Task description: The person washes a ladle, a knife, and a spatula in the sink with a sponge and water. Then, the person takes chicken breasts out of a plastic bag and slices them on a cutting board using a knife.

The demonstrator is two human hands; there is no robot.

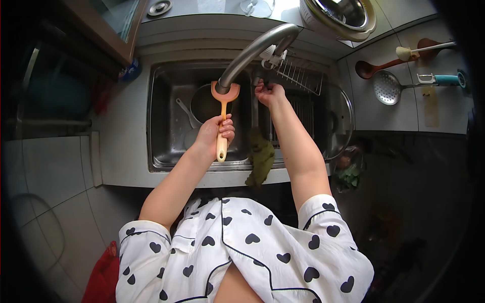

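My left hand [215, 133] is wrapped around the cream handle of an orange spatula [233, 93], held upright over the left sink basin [166, 146]. The curved metal faucet [241, 59] hides part of the spatula's head. Behind the divider, near the faucet's base, my right hand [269, 94] has its fingers curled together; what they grip is hidden. In the left basin lie a round pan [201, 103] and a light-handled utensil [186, 111]. A green cloth [261, 155] drapes over the divider and the sink's front edge.
A wire dish rack [298, 78] stands in the right basin, with a clear round lid [346, 121] leaning at its right. A skimmer [388, 87] and a wooden ladle [368, 69] hang on the tiled right wall. Stacked bowls [366, 34] sit behind the sink.
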